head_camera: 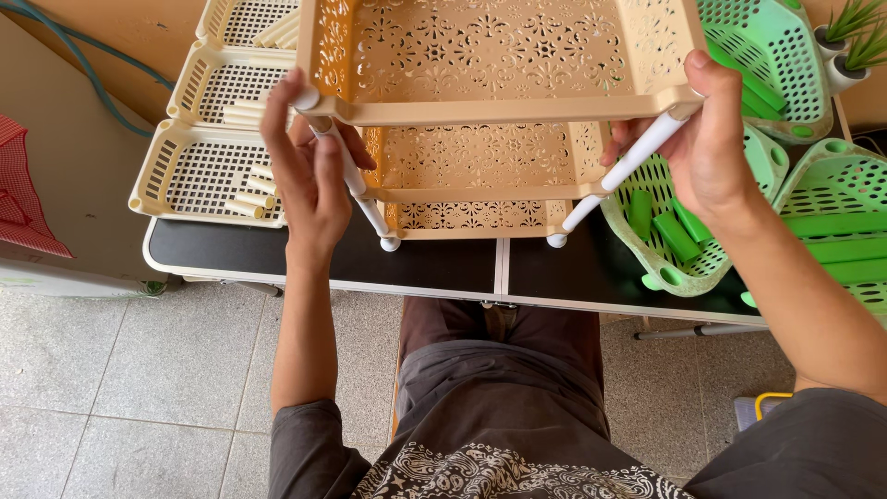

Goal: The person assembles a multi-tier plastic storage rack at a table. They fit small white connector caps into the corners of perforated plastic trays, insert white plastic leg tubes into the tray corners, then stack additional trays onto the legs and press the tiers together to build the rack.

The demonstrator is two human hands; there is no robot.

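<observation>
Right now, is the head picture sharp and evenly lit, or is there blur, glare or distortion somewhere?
Head view: soft, even daylight, no hard shadows; mild sheen on the black table only; both hands, left and right, and the orange rack look sharp, no motion blur; the wide lens bends the table edge slightly and stretches the forearms near the frame's bottom.

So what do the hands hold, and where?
Both hold the orange rack by its white front posts: left hand on the left post, right hand on the right post.

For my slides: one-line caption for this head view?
Both hands, left hand and right hand, grip white posts of a tan shelf rack on a black table.
</observation>
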